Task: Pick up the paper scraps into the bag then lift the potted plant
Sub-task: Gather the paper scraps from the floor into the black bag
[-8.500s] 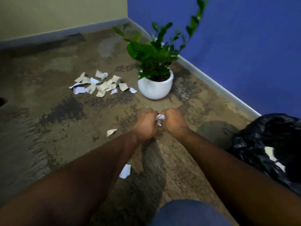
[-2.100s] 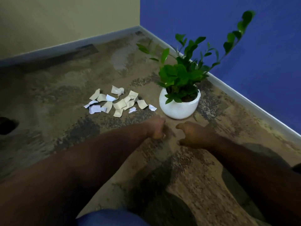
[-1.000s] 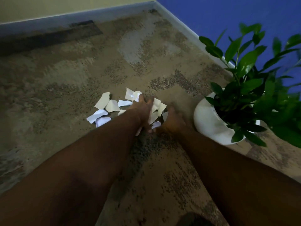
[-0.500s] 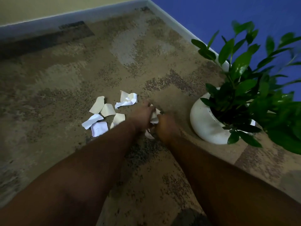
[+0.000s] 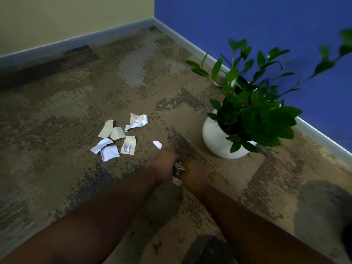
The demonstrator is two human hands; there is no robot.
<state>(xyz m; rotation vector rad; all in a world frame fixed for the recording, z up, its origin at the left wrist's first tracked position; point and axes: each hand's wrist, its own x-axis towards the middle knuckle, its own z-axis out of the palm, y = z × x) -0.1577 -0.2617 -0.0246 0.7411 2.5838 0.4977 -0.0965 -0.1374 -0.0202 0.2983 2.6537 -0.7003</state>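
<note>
My left hand [image 5: 163, 164] and my right hand [image 5: 194, 174] are pressed together low over the carpet, holding a bunch of paper scraps [image 5: 178, 171] between them; both are motion-blurred. Several more scraps [image 5: 118, 138] lie on the carpet to the upper left of my hands, and a single small scrap [image 5: 157, 144] lies just beyond my left hand. The potted plant [image 5: 247, 111], green leaves in a round white pot [image 5: 215, 141], stands to the right near the blue wall. The bag is out of view.
Patterned brown carpet [image 5: 76, 111] covers the floor. A yellow wall [image 5: 66, 20] and a blue wall [image 5: 247, 25] meet in the far corner, with a grey skirting board [image 5: 181, 40]. A dark shape [image 5: 346, 233] shows at the right edge.
My hands have gathered scraps from the right side of the pile and pulled back toward me with them. Fewer scraps lie on the carpet, and the view has drawn back.
</note>
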